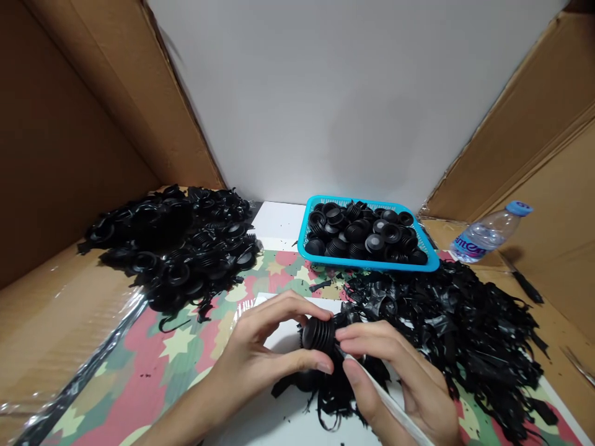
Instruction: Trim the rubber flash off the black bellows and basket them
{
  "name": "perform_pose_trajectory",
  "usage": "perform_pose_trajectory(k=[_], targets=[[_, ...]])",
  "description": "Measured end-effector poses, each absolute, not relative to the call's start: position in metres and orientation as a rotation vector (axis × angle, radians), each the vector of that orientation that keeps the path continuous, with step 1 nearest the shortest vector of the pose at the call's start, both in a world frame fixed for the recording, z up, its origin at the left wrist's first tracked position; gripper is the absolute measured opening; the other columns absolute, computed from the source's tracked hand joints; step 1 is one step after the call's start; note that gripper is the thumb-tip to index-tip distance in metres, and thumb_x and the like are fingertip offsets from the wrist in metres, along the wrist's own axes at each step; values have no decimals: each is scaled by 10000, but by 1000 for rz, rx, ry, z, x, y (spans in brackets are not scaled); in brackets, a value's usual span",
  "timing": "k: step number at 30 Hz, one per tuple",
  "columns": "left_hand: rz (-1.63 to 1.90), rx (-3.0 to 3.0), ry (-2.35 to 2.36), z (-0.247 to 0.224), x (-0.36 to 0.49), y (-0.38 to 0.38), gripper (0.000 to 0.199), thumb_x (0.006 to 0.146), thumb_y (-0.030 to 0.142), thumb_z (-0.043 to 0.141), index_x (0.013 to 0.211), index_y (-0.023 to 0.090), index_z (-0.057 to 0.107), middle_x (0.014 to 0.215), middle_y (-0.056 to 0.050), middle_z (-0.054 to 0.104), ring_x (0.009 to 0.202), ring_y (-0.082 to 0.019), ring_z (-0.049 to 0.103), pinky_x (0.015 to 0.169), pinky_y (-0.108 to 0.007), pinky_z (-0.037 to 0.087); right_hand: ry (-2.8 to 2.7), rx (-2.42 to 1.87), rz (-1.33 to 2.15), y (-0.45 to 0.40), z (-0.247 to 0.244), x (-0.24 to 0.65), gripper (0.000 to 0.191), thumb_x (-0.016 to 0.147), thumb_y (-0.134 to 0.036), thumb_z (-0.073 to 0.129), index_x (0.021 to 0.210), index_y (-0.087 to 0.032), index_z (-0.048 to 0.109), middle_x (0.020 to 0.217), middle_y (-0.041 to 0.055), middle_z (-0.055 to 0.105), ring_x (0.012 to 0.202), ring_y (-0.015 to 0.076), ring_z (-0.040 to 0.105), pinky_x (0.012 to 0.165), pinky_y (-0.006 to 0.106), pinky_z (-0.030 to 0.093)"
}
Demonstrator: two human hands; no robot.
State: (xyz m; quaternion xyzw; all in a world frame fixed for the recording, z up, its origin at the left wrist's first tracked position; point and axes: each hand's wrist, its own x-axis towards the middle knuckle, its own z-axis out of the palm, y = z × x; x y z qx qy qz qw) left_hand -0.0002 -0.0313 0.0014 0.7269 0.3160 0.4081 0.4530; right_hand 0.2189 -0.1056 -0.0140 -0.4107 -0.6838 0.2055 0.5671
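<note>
The plug (pixel 318 335) is black; basket (pixel 367 265) blue; sheet (pixel 139 371) star-patterned camouflage.

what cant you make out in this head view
In the head view:
Pale tool in the right hand: rear end, cut off by the bottom edge.
Ribbed black piece: far side, turned away from the camera.
Lower pieces in the blue basket: hidden under the upper pieces.
Thin item: cut off by the right edge.

The tabletop (pixel 139 368), patterned with pale stars on red and green, carries a heap of black parts (pixel 174 272) on the left, a white board (pixel 264 415) in front, a blue basket (pixel 372 265) farther back, and scraps (pixel 465 334) on the right.
</note>
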Motion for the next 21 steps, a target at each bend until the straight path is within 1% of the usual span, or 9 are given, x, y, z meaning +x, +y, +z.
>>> perform_pose_trajectory(k=[3, 7, 12, 16, 18, 21], targets=[[981, 1832, 789, 3, 0, -32, 363, 876, 359, 994, 1206, 340, 845, 1092, 10, 851, 1004, -197, 782, 917, -273, 602, -1611, -953, 479, -104, -13, 219, 287, 1039, -61, 643, 1245, -251, 706, 1133, 38, 793, 1029, 170, 778, 948, 265, 625], [970, 1850, 854, 5, 1, -34, 348, 866, 384, 997, 1175, 339, 842, 1060, 27, 838, 967, -187, 764, 893, -268, 577, -1633, -958, 472, -104, -13, 221, 282, 1049, -63, 641, 1254, -248, 699, 1141, 40, 780, 1039, 174, 767, 934, 271, 620], [950, 1845, 885, 8, 4, -36, 317, 870, 344, 997, 1145, 341, 840, 1023, 50, 834, 933, -175, 761, 888, -253, 564, -1645, -1030, 428, -105, -16, 218, 232, 1099, -96, 584, 1257, -249, 657, 1156, 40, 748, 1087, 164, 749, 1000, 265, 599], [893, 1860, 810, 7, 6, -39, 294, 870, 349, 994, 1126, 329, 852, 1000, 43, 846, 899, -176, 781, 853, -239, 579, -1605, -1216, 253, -97, -21, 223, 223, 1132, -119, 533, 1274, -245, 650, 1198, 51, 731, 1136, 166, 728, 1022, 264, 583], [852, 1850, 771, 7, 7, -42, 297, 872, 368, 990, 1133, 331, 854, 1032, 31, 857, 928, -191, 796, 864, -248, 593, -1552, -1344, 176, -91, -21, 232, 218, 1138, -152, 545, 1303, -239, 658, 1215, 57, 729, 1100, 171, 726, 982, 270, 590], [843, 1852, 810, 6, 5, -43, 301, 881, 358, 984, 1147, 341, 844, 1064, 32, 856, 971, -197, 801, 909, -259, 598, -1550, -1393, 139, -87, -16, 247, 196, 1128, -171, 575, 1270, -236, 694, 1150, 45, 731, 1011, 175, 723, 927, 288, 590]])
